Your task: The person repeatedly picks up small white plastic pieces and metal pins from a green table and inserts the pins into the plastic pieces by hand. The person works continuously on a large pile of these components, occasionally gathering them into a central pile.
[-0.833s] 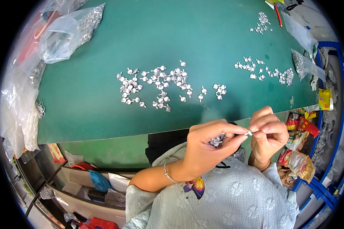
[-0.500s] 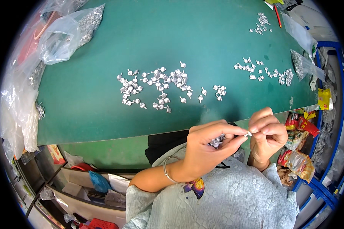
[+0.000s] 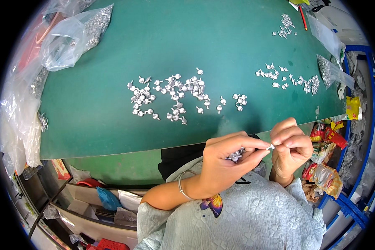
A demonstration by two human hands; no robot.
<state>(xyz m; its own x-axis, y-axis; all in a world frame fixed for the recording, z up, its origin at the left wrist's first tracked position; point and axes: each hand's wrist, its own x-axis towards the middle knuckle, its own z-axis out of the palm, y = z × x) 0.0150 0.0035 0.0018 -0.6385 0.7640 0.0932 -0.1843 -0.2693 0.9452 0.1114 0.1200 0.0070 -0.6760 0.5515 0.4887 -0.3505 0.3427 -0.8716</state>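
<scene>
My left hand is closed, with several small silvery metal pieces cupped in its palm. Its thumb and forefinger meet at a tiny silvery-white piece, which my right hand pinches from the other side. Both hands are just off the table's front edge, over my lap. On the green tabletop lies a loose spread of small silvery metal pieces, each with a round head and a thin stem. Fingertips hide most of the pinched piece.
Smaller clusters of metal parts lie at the right, with another group farther back. Clear plastic bags of parts crowd the left side. A red pencil lies at the back right. Blue shelving stands beyond the right edge.
Nearly nothing differs. Both hands keep the same pinch on the tiny piece, with at most a very slight shift of the right fingers.
</scene>
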